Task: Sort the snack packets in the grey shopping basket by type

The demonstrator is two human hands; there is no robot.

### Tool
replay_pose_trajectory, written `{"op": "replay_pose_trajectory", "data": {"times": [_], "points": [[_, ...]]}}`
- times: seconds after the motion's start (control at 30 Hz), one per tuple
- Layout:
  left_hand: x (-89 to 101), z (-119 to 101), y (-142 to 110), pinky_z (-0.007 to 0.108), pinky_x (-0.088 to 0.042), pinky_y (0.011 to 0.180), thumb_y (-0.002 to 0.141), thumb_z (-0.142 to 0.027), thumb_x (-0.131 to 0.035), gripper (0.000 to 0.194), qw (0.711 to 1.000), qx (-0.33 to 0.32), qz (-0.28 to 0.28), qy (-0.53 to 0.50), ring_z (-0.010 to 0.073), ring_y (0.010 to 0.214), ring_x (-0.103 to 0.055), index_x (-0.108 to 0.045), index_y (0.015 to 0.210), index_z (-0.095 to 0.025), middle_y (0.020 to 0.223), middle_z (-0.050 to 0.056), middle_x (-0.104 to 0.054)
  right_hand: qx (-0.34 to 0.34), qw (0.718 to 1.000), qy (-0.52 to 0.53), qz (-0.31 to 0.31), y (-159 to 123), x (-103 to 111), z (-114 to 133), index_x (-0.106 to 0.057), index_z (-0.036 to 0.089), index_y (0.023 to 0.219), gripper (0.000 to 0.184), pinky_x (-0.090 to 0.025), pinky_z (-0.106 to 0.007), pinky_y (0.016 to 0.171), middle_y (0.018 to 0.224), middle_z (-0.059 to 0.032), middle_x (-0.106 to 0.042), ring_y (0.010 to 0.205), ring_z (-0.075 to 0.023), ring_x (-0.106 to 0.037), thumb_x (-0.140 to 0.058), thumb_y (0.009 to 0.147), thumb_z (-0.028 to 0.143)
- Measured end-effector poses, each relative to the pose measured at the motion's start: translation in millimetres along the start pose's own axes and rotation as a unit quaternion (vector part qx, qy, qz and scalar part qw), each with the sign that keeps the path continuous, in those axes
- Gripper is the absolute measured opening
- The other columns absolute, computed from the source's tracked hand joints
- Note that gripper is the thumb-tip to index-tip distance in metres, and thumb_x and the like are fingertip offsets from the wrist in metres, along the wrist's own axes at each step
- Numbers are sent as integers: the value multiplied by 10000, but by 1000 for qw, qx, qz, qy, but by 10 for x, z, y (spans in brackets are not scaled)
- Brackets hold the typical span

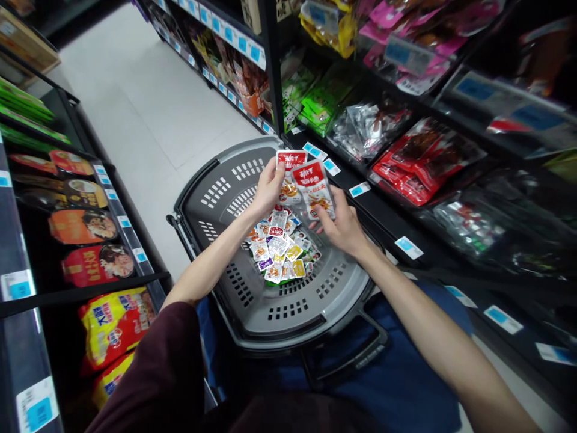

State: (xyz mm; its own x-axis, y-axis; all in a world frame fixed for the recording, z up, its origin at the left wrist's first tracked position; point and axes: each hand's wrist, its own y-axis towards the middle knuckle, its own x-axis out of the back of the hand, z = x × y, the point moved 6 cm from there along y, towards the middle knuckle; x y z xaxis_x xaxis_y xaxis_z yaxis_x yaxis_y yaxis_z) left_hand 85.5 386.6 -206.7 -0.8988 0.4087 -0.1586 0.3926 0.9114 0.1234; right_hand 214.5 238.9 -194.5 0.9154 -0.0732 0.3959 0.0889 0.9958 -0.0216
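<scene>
My left hand (269, 187) pinches a red and white snack packet (292, 191) by its left side. In my right hand (345, 224) is a second snack packet (314, 183) of the same red and white print, its thumb pressed on the lower front. The two packets are side by side, the right one slightly overlapping the left. Both are held above a grey shopping basket (288, 313) with slotted walls. Many small snack packets (279, 248) in white, red, yellow and purple lie heaped on the basket's bottom.
Shelves on the right carry red bags (417, 162), green packs (322, 108) and clear-wrapped goods (372, 126). Left shelves hold bowl-shaped packages (83, 225) and yellow-red bags (115, 328). A pale tiled floor (130, 108) runs between them. The basket's handle (351, 367) hangs toward me.
</scene>
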Motion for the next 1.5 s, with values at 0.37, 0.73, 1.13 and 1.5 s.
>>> {"op": "replay_pose_trajectory", "data": {"times": [0.37,0.73,1.13,1.5], "points": [[109,102,30,463,-510,973,840,-689,-601,484,999,40,-34,-3,278,1126,-635,-659,1026,-246,1060,59,-698,0,1000,13,-6,22,20,4,-183,264,1545,610,-628,-382,595,1146,-119,-706,687,-223,-727,-407,1014,464],[103,86,45,472,-496,1000,859,-641,-622,434,999,33,-16,-14,276,1107,-647,-688,1020,-244,1070,64,-718,3,1000,25,-14,40,23,7,-262,248,1514,622,-634,-409,598,1088,-111,-721,647,-231,-721,-467,985,504],[136,62,59,451,-519,970,858,-579,-655,351,997,52,-30,-49,270,1085,-669,-683,979,-250,1025,50,-739,58,991,-106,50,38,-26,84,-458,233,1347,375,-502,-337,655,987,-66,-736,739,-234,-702,-443,1003,381],[169,99,67,426,-534,923,864,-583,-640,346,995,74,-41,-45,265,1064,-672,-660,960,-252,1003,59,-739,157,888,-367,228,-13,-286,105,-695,211,1051,214,-206,-302,613,819,-58,-730,693,-183,-606,-509,993,299]]}}
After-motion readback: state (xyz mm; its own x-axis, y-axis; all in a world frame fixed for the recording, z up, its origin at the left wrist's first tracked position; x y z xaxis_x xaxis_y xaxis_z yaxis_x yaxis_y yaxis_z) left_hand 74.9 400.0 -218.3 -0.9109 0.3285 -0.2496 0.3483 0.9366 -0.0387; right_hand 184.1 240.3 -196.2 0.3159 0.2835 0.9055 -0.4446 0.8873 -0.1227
